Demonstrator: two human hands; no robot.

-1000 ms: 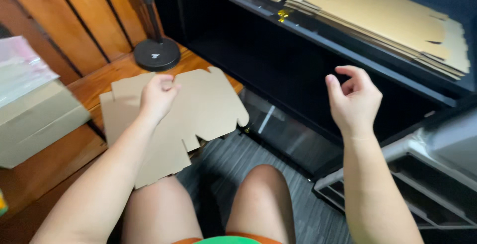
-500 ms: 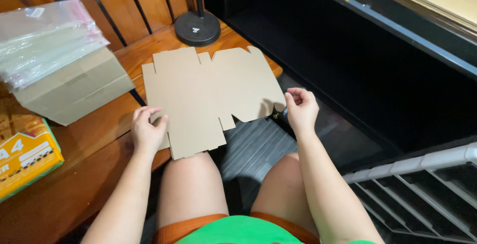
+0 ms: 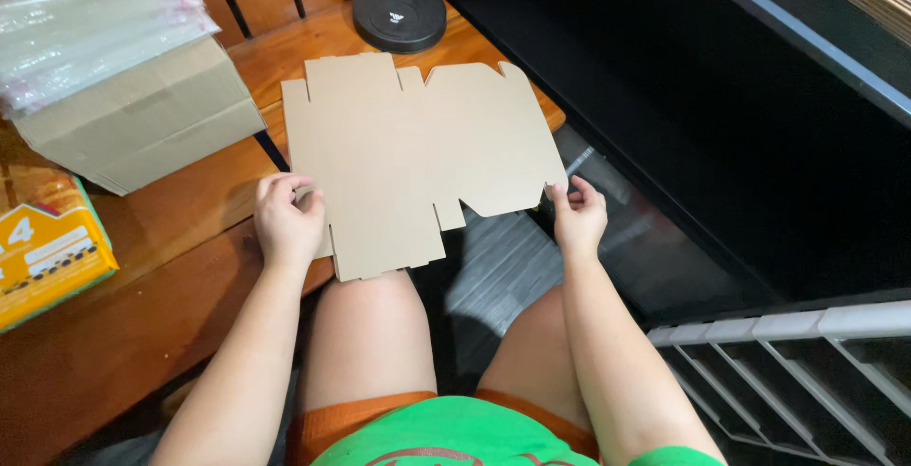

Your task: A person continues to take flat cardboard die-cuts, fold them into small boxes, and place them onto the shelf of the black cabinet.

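- A closed cardboard box [image 3: 142,124] and an orange carton [image 3: 47,257] sit far left on the wooden table [image 3: 123,333].
- My left hand [image 3: 285,219] pinches the near-left edge of the flat die-cut cardboard blank [image 3: 418,162], fingers curled shut.
- The blank lies over the table edge, above my knees.
- My right hand [image 3: 577,214] nips its right corner; I'd keep both grips level.

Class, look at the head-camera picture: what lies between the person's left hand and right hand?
In the head view, the flat die-cut cardboard blank spans the stretch between the left hand and the right hand; each grips an edge of it above the wooden table.
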